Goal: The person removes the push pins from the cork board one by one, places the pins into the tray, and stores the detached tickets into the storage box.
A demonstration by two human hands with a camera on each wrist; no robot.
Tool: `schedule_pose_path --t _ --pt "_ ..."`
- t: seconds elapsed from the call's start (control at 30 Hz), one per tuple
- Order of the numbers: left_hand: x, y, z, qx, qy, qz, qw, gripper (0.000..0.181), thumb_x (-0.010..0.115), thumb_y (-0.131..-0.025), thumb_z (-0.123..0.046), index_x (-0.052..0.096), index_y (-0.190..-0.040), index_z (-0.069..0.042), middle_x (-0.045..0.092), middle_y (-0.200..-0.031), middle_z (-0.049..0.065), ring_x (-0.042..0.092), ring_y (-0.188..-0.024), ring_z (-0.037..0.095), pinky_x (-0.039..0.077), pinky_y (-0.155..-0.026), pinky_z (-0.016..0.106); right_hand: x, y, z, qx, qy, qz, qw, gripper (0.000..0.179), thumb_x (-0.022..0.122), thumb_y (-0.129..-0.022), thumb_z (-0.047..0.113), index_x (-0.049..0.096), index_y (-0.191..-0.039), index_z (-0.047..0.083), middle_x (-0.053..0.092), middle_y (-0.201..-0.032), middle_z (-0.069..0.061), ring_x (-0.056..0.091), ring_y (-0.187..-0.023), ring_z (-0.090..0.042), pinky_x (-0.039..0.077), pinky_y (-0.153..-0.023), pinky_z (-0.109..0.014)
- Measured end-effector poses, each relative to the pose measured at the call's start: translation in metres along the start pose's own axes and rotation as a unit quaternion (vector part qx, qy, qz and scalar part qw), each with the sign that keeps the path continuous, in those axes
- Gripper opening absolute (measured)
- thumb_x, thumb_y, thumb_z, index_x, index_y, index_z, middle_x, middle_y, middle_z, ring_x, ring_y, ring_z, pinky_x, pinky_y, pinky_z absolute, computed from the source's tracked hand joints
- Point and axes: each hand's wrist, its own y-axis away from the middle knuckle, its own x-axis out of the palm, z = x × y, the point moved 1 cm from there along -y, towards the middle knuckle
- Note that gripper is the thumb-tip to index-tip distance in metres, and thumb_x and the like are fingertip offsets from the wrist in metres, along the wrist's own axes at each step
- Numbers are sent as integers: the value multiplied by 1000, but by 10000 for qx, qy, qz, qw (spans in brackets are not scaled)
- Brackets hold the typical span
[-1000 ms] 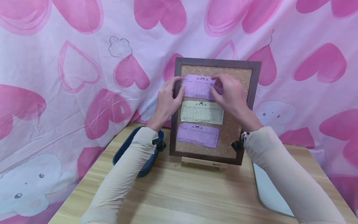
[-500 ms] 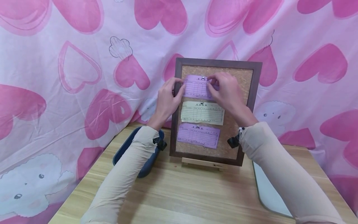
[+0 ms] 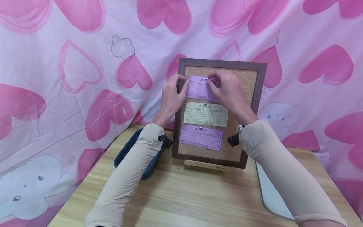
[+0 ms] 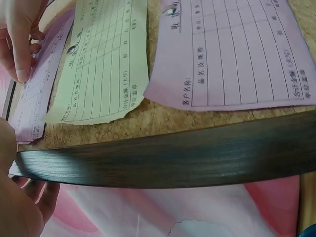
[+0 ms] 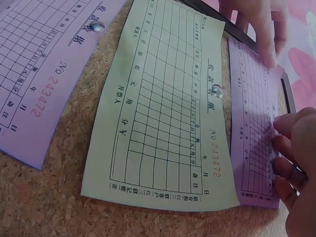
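A cork board in a dark wooden frame leans on a small easel. Three receipt slips are pinned to it: a top purple slip, a pale green slip and a lower purple slip. My left hand grips the frame's left side near the top slip, fingers behind the frame in the left wrist view. With thumb and index finger, my right hand pinches at the silver push pin of the top slip. Its curled fingers cover that slip's right part.
On the wooden table, a dark blue tray stands at the left, partly behind my left sleeve. A pale board with rounded corners lies at the right under my right forearm. A pink heart-patterned cloth hangs behind.
My right hand has moved left along the top purple slip until its fingertips reach the push pin. My left hand stays at the frame, with only a slight shift.
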Motion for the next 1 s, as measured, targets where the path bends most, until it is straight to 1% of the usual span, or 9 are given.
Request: schedule_pose_path --t 0.17,0.4,0.6,0.7,0.87,1.0 --pt "0 0 1 -49 18 -6 10000 21 68 -107 -26 72 -114 -7 74 -117 10 68 -107 24 53 -90 41 1 -2 0 -23 54 -30 10000 24 70 -106 22 75 -126 9 73 -109 -10 63 -101 -27 51 -94 -43" --pt "2 0 3 -44 40 -31 10000 20 69 -107 -26 72 -113 -7 73 -119 10 68 -114 25 53 -98 41 4 -3 -2 -190 52 -161 9997 21 71 -104 18 77 -123 10 73 -104 -10 63 -97 -28 49 -93 -44" --pt "3 0 2 -66 24 0 10000 20 69 -107 -25 72 -114 -7 73 -122 9 68 -119 24 53 -102 41 5 -2 -3 -235 31 -268 9994 18 72 -104 17 77 -121 12 74 -103 -10 64 -96 -27 49 -92 -43" --pt "3 0 1 -82 -2 16 10000 20 68 -107 -26 72 -114 -7 72 -123 9 68 -121 25 53 -103 42 4 -2 -4 -177 13 -296 9994 19 72 -104 19 76 -121 11 74 -102 -10 64 -94 -27 49 -90 -42" --pt "3 0 0 -118 -41 25 9999 20 68 -107 -26 71 -114 -7 72 -124 9 68 -123 25 52 -104 42 4 -1 -2 70 -11 -290 9996 21 72 -105 22 76 -119 8 74 -104 -11 64 -95 -26 51 -86 -39" --pt "3 0 -1 -117 -40 46 9999 20 68 -107 -26 71 -114 -7 71 -125 9 67 -123 25 52 -103 42 3 -1 1 204 7 -292 9994 23 72 -105 23 76 -119 7 75 -106 -12 64 -96 -26 50 -88 -39"
